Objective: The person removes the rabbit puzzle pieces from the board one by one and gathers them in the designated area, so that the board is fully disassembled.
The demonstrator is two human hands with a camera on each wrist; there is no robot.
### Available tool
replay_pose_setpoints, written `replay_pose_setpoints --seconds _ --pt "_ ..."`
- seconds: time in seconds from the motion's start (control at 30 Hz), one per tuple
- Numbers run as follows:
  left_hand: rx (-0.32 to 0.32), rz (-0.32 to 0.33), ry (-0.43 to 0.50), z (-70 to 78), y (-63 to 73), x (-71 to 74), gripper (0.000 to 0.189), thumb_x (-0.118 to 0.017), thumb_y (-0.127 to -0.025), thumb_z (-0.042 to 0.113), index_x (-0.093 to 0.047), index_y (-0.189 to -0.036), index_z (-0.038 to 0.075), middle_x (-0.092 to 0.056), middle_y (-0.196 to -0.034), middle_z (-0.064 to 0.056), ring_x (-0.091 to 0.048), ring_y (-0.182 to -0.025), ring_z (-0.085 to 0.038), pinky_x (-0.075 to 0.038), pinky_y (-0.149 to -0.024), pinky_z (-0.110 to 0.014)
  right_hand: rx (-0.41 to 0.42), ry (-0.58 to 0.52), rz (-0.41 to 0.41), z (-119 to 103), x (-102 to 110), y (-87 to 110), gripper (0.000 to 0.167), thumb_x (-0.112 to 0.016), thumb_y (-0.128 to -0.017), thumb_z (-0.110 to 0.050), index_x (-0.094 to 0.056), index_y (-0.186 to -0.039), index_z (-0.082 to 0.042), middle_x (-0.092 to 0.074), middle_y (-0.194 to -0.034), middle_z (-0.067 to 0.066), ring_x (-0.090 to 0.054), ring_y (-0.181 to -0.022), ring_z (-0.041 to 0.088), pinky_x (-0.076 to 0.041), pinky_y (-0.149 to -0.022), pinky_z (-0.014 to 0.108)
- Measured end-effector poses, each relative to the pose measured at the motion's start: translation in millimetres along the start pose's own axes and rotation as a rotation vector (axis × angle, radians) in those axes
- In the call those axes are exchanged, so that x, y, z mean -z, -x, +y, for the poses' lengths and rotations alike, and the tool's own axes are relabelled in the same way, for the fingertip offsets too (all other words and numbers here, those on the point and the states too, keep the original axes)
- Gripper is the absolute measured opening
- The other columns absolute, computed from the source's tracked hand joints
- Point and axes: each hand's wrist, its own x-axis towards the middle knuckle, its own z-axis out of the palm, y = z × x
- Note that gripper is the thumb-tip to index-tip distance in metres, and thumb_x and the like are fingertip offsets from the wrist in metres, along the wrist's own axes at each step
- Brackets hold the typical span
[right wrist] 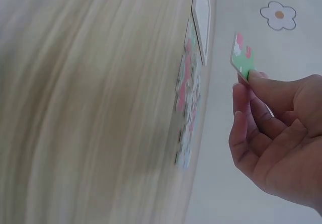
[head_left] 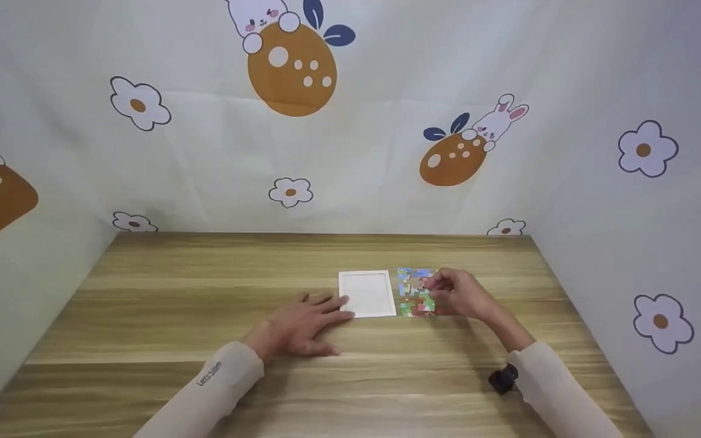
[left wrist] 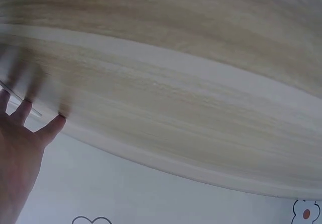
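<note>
A white, shallow square puzzle tray (head_left: pixel 392 298) lies flat on the table. Its lower left edge is touched by the spread fingers of my left hand (head_left: pixel 305 322), whose palm faces down. In the left wrist view the left hand (left wrist: pixel 20 151) shows straight fingers with their tips on the surface. To the right of the tray are colourful jigsaw pieces (head_left: pixel 408 289), laid close together. Above them my right hand (head_left: pixel 467 296) pinches a green and pink puzzle piece (right wrist: pixel 242 55) between thumb and index finger. In the right wrist view that piece is tilted and lifted off the table.
The wood-grain table (head_left: pixel 174 316) is bordered at the back and sides by pale curtains (head_left: pixel 375 152) printed with flowers and rabbits. A small black device (head_left: pixel 503 379) is worn at the right sleeve (head_left: pixel 560 383).
</note>
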Motion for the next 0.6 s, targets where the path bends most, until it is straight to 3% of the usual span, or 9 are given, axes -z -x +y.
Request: replay_pose_setpoints --seconds 0.17,0.4,0.6 --pt "-0.004 0.012 0.027 -0.1 2.6 0.6 0.073 -0.048 -0.094 0.067 -0.035 -0.156 0.031 -0.026 -0.167 -0.001 -0.028 -0.153 -0.033 -0.027 -0.116 -0.068 -0.033 0.003 0.011 12 11 9.1 0.007 -0.066 -0.092 0.002 -0.067 -0.099 0.004 -0.070 -0.097 0.016 -0.066 -0.092 0.022 -0.054 -0.078 0.023" --pt "0.017 -0.004 0.051 1.5 3.6 2.3 0.072 -0.047 -0.095 0.066 -0.033 -0.156 0.032 -0.023 -0.169 -0.001 -0.024 -0.155 -0.033 -0.024 -0.119 -0.068 -0.106 0.050 0.012 24 22 15.5 0.007 -0.066 -0.092 0.002 -0.068 -0.099 0.002 -0.070 -0.098 0.015 -0.066 -0.093 0.022 -0.055 -0.084 0.033" --pt "0.021 -0.017 0.049 1.6 1.6 0.2 0.072 -0.046 -0.095 0.067 -0.032 -0.157 0.032 -0.022 -0.169 0.000 -0.022 -0.155 -0.032 -0.023 -0.120 -0.066 -0.156 0.077 -0.037 34 25 15.1 0.008 -0.066 -0.090 0.004 -0.069 -0.098 0.001 -0.070 -0.095 0.013 -0.064 -0.090 0.020 -0.054 -0.083 0.033"
